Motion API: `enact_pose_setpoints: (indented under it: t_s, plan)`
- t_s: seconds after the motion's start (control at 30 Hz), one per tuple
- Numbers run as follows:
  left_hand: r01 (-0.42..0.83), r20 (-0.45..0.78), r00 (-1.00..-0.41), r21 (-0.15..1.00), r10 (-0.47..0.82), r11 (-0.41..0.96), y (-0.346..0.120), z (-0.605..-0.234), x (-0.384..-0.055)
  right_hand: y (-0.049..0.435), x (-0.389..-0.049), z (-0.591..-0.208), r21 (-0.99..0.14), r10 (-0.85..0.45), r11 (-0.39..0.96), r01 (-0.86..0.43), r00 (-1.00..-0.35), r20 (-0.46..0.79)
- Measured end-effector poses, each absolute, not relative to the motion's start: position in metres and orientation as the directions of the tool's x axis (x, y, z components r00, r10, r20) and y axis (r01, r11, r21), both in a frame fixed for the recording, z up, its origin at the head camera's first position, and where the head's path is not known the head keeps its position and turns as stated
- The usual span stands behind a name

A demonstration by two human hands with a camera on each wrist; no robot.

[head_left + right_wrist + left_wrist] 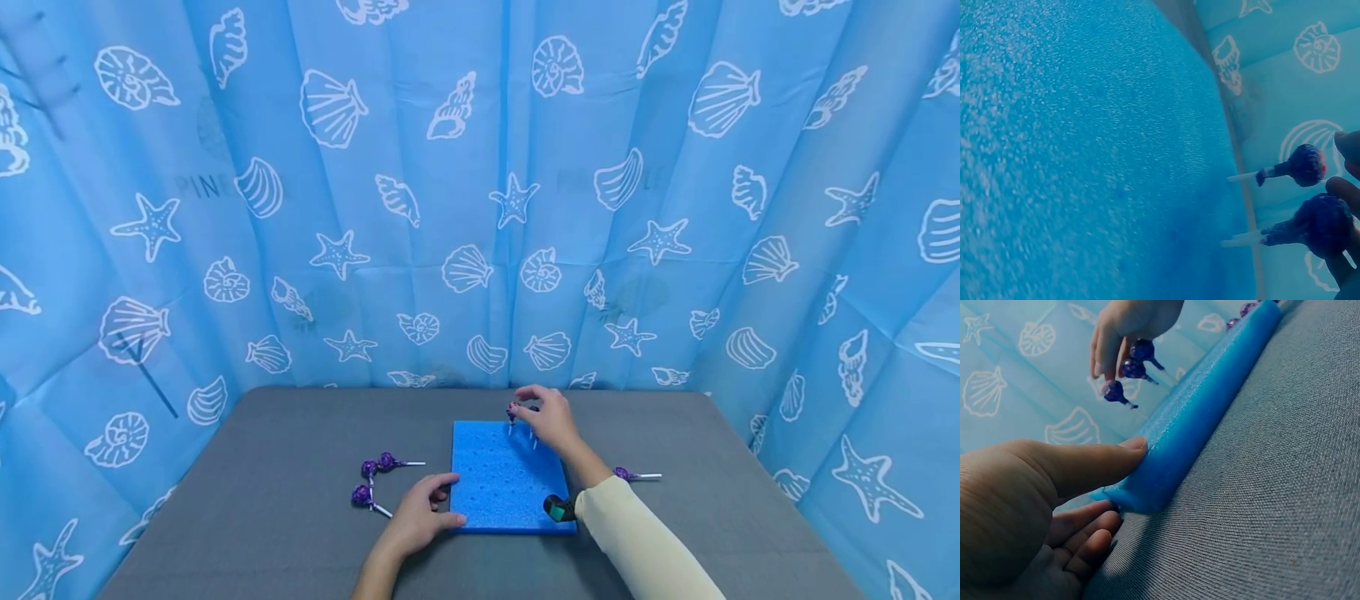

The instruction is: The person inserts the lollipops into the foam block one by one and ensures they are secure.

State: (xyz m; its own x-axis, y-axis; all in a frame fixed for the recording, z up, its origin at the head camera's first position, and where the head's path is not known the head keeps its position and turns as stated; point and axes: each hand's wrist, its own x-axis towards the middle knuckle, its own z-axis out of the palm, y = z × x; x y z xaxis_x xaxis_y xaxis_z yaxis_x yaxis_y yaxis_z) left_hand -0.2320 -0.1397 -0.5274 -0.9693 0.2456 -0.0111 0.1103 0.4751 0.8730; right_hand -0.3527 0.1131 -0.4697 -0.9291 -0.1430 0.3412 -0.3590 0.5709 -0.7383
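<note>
A blue foam block (502, 483) lies flat on the table. My left hand (420, 512) rests at its left edge near the front corner, with the thumb (1097, 464) touching the foam and some other fingers bent beside it. Several purple-wrapped lollipops stand on their sticks at the block's far edge, including a nearer lollipop (1325, 225) and a farther lollipop (1307, 165). My right hand (551, 418) is over them, a fingertip touching the top of one lollipop (1114, 392). In the right wrist view the visible fingertips are apart; its other fingers are mostly out of frame.
Left of the block lie loose lollipops, among them a lower one (362, 496) and an upper one (386, 460). Another lollipop (622, 473) lies right of the block, beside my right forearm. A blue shell-patterned curtain (480, 208) hangs behind the grey table (300, 500).
</note>
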Motion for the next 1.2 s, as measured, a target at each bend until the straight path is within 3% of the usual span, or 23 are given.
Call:
enact_pose_setpoints:
  t_s: [0.77,1.2]
  plan:
    - [0.123,0.0,-0.968,0.871,0.252,0.475,-0.14,-0.527,-0.232,0.161,-0.339,-0.462,-0.645,-0.173,0.582,-0.495,-0.851,0.497]
    - [0.132,0.009,-0.968,0.869,0.25,0.477,-0.14,-0.527,-0.23,0.186,-0.325,-0.483,-0.669,-0.123,0.626,-0.4,-0.898,0.423]
